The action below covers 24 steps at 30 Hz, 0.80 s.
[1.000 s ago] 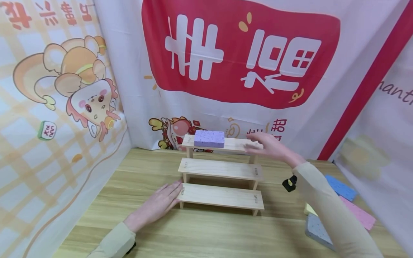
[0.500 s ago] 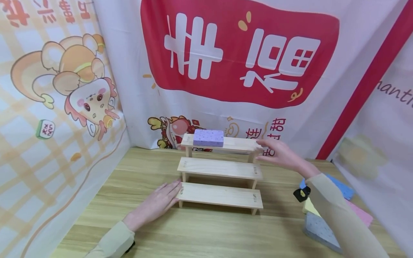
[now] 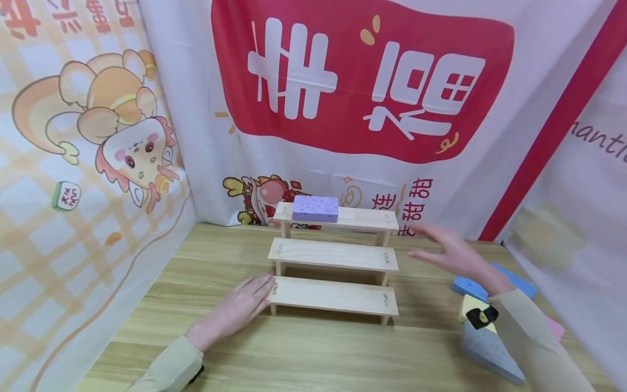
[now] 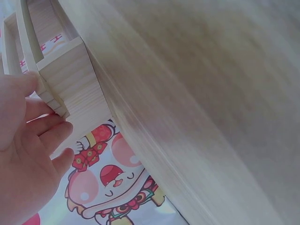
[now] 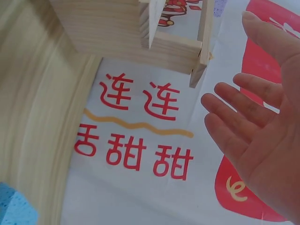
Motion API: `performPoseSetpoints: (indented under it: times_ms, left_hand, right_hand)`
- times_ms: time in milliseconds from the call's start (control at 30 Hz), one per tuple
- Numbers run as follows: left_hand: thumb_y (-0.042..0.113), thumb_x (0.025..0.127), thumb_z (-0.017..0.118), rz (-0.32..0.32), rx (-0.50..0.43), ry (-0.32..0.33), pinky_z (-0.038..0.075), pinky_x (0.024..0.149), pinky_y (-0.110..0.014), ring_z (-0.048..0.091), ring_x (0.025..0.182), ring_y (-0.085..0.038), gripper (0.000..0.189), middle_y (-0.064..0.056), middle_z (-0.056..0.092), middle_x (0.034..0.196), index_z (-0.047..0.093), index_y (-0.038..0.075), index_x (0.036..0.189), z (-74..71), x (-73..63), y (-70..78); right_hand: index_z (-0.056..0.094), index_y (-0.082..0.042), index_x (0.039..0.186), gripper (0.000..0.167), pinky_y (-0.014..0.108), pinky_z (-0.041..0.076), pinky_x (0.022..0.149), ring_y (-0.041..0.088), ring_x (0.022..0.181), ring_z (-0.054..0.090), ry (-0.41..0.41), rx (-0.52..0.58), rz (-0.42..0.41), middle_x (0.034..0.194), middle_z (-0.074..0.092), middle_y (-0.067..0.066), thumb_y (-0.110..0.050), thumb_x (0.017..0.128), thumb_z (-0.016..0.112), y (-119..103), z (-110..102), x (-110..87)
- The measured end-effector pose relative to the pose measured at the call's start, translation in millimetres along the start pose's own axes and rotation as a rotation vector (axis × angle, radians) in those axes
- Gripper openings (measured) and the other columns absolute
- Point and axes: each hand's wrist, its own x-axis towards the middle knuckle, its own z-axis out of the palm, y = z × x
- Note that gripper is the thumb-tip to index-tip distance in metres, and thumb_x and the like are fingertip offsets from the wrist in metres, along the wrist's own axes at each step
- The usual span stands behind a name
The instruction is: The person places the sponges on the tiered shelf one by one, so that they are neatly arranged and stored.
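Observation:
A three-step wooden stand (image 3: 333,256) is set on the table against the back cloth. Lying flat on the left part of its top step is a speckled purple sponge (image 3: 315,209). My left hand (image 3: 240,305) rests its fingertips against the left end of the lowest step; in the left wrist view these fingers (image 4: 47,124) meet the end of the wood. To the right of the stand, my right hand (image 3: 453,253) is in the air with fingers spread and nothing in them. The right wrist view shows a gap between that hand (image 5: 262,117) and the stand's end.
At the right lie several sponges: blue (image 3: 469,288), yellow (image 3: 470,308), grey (image 3: 490,351) and pink (image 3: 555,328), partly hidden by my right sleeve (image 3: 543,337). Printed cloth walls (image 3: 206,179) enclose the wood-grain table (image 3: 313,354) at the back and both sides.
My right hand has moved right, away from the top step's right end and toward the sponges. My left hand and the purple sponge stay where they were.

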Motion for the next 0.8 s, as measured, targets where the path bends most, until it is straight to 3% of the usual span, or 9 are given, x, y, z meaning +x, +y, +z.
performPoseSetpoints:
  times_ms: [300,567,800]
  left_hand:
    - [0.030,0.099,0.058,-0.003,0.010,-0.007,0.035,0.119,-0.052,0.048,0.140,-0.032,0.058,-0.019,0.046,0.152,0.045,-0.002,0.145,-0.7,-0.3,-1.6]
    - [0.031,0.099,0.058,-0.001,0.014,-0.009,0.035,0.119,-0.052,0.048,0.140,-0.031,0.058,-0.019,0.046,0.152,0.045,-0.002,0.146,-0.9,0.7,-3.1]
    - [0.032,0.099,0.058,0.000,0.009,-0.009,0.035,0.119,-0.052,0.048,0.140,-0.030,0.058,-0.018,0.045,0.152,0.045,-0.001,0.146,2.4,0.2,-3.9]
  right_hand:
    - [0.053,-0.003,0.138,0.068,0.059,0.053,0.100,0.039,0.122,0.059,0.024,-0.010,0.041,0.137,0.060,0.020,-0.043,0.087,0.074,8,13,-23.3]
    - [0.053,-0.005,0.139,0.066,0.060,0.052,0.101,0.039,0.124,0.058,0.024,0.037,0.081,0.138,0.060,0.020,-0.043,0.089,0.072,19,20,-44.6]
    - [0.054,-0.002,0.138,0.062,0.054,0.056,0.096,0.037,0.120,0.061,0.055,0.011,0.070,0.134,0.062,0.020,-0.034,0.089,0.074,30,25,-66.3]
